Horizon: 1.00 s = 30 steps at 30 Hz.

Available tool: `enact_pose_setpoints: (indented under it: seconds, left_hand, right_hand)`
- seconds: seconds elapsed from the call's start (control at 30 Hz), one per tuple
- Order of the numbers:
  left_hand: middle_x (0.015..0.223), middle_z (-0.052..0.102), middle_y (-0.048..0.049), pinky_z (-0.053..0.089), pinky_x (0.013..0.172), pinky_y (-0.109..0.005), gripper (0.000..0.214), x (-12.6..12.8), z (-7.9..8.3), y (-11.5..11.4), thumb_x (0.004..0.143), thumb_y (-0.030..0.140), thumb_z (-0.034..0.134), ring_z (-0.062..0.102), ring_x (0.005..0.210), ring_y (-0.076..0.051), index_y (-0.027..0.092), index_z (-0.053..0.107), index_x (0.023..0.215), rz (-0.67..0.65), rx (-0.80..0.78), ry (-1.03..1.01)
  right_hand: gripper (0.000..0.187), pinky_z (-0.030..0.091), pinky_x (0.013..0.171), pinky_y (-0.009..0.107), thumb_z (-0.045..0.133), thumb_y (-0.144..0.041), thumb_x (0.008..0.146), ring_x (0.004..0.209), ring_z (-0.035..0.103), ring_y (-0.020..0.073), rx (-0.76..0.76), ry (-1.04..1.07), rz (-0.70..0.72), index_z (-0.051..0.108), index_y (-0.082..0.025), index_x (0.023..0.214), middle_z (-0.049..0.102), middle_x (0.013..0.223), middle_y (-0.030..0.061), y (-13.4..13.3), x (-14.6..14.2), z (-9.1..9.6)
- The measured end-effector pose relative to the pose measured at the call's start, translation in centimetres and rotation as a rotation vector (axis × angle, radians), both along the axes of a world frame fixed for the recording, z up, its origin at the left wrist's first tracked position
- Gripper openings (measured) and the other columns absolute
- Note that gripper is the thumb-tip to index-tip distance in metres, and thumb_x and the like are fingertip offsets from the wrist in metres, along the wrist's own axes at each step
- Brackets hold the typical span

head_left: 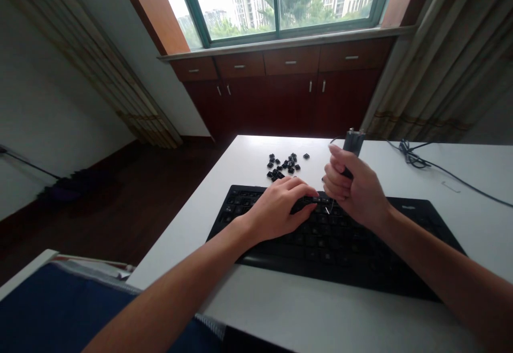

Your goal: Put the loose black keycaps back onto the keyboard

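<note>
A black keyboard (320,241) lies on the white table, and several of its key positions show without caps. My left hand (282,206) rests on the keyboard's upper rows, thumb and fingers stretched out and apart with nothing seen between them. In my closed right hand (355,185) is a keycap puller with a dark handle (354,142), held upright. Its thin wire end (328,210) reaches down to the keys just right of my left fingertips. Whether the wire grips a key cannot be made out. Behind my left hand lie several loose black keycaps (290,163).
The white table (192,225) carries a coiled black cable (414,155) at the back right and a small bent wire (451,187) beside it. Blue cloth (60,305) shows at lower left. Wooden cabinets (280,96) stand below the window.
</note>
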State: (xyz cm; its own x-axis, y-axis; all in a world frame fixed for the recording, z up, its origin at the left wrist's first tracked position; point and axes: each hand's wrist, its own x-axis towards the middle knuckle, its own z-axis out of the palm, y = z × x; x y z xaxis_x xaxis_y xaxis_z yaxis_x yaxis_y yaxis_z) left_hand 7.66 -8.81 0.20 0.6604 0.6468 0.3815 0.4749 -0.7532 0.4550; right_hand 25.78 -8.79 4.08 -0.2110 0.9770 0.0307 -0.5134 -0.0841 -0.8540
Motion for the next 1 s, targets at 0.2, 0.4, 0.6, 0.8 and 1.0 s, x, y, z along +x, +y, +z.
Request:
enact_pose_setpoints:
  seconds: [0.2,0.4,0.6,0.8,1.0]
  left_hand:
    - [0.104,0.067,-0.0071,0.048,0.091,-0.038,0.022,0.1,0.1,-0.3,0.098,0.023,0.046,0.060,0.094,-0.020,0.017,0.063,0.110,-0.026,0.071,0.113]
    - [0.102,0.067,-0.0057,0.047,0.089,-0.036,0.021,0.0,0.1,-0.2,0.096,0.021,0.047,0.059,0.092,-0.020,0.017,0.063,0.109,-0.032,0.077,0.136]
    - [0.099,0.066,-0.0054,0.048,0.087,-0.034,0.018,0.1,0.1,-0.3,0.096,0.021,0.046,0.058,0.089,-0.019,0.017,0.062,0.103,-0.020,0.099,0.141]
    - [0.099,0.066,-0.0053,0.048,0.088,-0.036,0.018,0.2,0.0,-0.4,0.094,0.021,0.048,0.059,0.091,-0.020,0.017,0.063,0.102,0.042,0.078,0.119]
    - [0.097,0.064,-0.0053,0.049,0.086,-0.036,0.016,0.3,-0.1,-0.6,0.093,0.020,0.047,0.057,0.089,-0.021,0.017,0.062,0.099,0.085,0.070,0.108]
  right_hand:
    - [0.045,0.013,0.038,0.026,0.066,-0.036,0.089,0.037,0.019,0.0062,0.065,-0.048,-0.082,0.036,-0.022,0.058,0.028,0.042,-0.0097,-0.1,-0.9,-1.2]
    - [0.042,0.013,0.039,0.027,0.064,-0.031,0.089,0.038,0.019,0.0068,0.117,-0.031,-0.130,0.037,-0.022,0.059,0.027,0.042,-0.0099,-0.6,-1.5,-2.3]
    - [0.038,0.018,0.040,0.027,0.063,-0.026,0.088,0.038,0.023,0.0070,0.144,-0.046,-0.155,0.039,-0.022,0.059,0.030,0.044,-0.0094,-1.3,-1.6,-3.0]
    - [0.049,0.023,0.041,0.029,0.063,-0.024,0.084,0.036,0.026,0.0076,-0.014,-0.149,-0.318,0.031,-0.023,0.047,0.028,0.039,-0.0081,-1.4,-2.1,-3.4]
    - [0.054,0.017,0.038,0.028,0.062,-0.025,0.084,0.033,0.021,0.0067,-0.011,-0.149,-0.263,0.027,-0.024,0.044,0.025,0.036,-0.0085,-0.7,-2.5,-3.4]
